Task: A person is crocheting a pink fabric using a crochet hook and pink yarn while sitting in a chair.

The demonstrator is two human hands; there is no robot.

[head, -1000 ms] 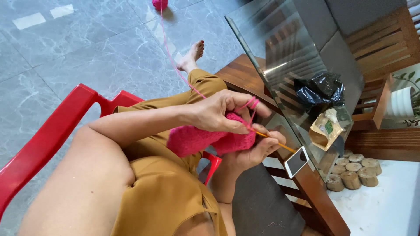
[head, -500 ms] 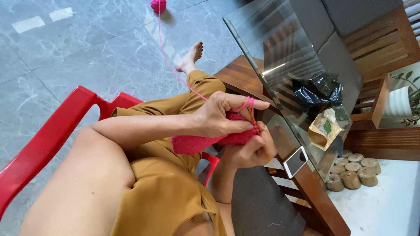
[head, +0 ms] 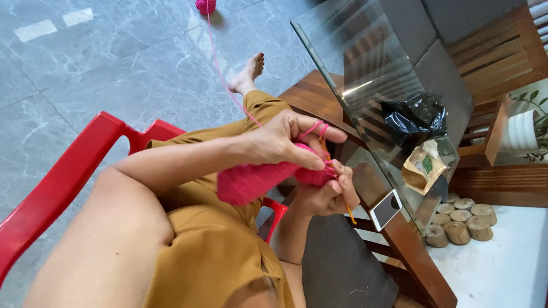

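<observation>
Item 1. Left hand [head: 279,140]: raised over the lap, fingers closed on the top edge of the pink crochet piece [head: 251,181]; pink yarn [head: 220,71] looped over the extended index finger, prob. to keep tension on the feed.

Item 2. Right hand [head: 328,194]: just below and touching the left, curled shut round an orange crochet hook [head: 342,199]; hook shaft runs from the work edge down past the fingers, tip end hidden in the fabric. Hands together, both clamped, work pinched between them.

Item 3. Crochet piece: pink, thick folded strip, hangs from the left hand toward the lap, above the mustard-coloured trousers [head: 240,131]. Held up close, apparently so stitches stay in view.

Item 4. Yarn: runs taut from left hand away across the grey tiled floor [head: 85,74] to a pink yarn ball [head: 205,5] at top edge of view, well apart; on the floor it can roll and pay out freely.

Item 5. Seat: red plastic chair [head: 63,177], arm visible at left.

Item 6. Glass-topped surface [head: 354,63], wood frame, to person's right. On it: black plastic bag [head: 416,114], small tan packet [head: 422,168]. A white phone [head: 386,209] lies on the wood edge nr. the right hand, within reach.

Item 7. Cut wood rounds [head: 459,219] on white ground beyond the surface.
</observation>
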